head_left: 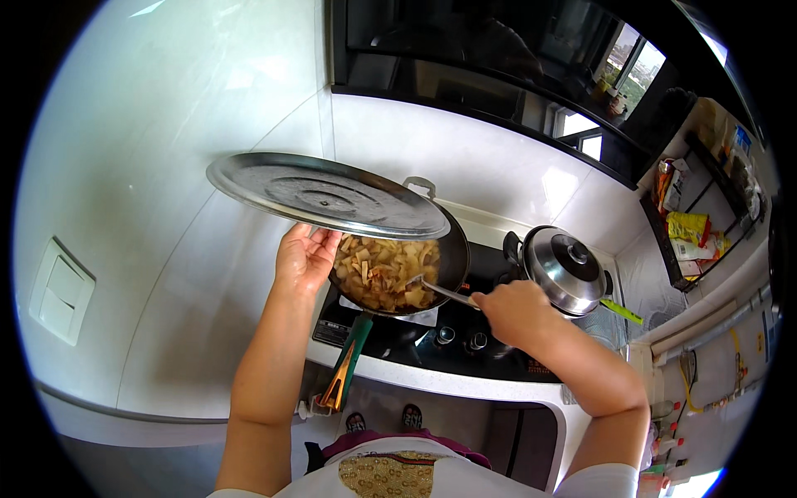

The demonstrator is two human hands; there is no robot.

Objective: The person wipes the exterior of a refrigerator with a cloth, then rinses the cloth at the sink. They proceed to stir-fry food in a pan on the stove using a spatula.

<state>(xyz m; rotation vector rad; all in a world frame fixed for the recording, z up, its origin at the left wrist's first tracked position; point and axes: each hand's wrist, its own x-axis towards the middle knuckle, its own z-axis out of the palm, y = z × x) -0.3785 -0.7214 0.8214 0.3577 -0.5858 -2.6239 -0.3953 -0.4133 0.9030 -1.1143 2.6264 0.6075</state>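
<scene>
My left hand (304, 259) grips the round metal lid (324, 195) from below and holds it lifted above the left side of the dark pan (452, 257). The pan sits on the black stove (498, 353) and is full of pale chopped food (386, 272). Its green and orange handle (347, 363) points toward me. My right hand (513, 310) holds a metal spoon (440, 290) whose end is in the food.
A steel pot with a domed lid (564, 267) stands on the right burner. Stove knobs (461, 337) face me. A white tiled wall with a switch plate (60, 290) is on the left, a dark hood (498, 58) above, a shelf of packets (693, 232) at right.
</scene>
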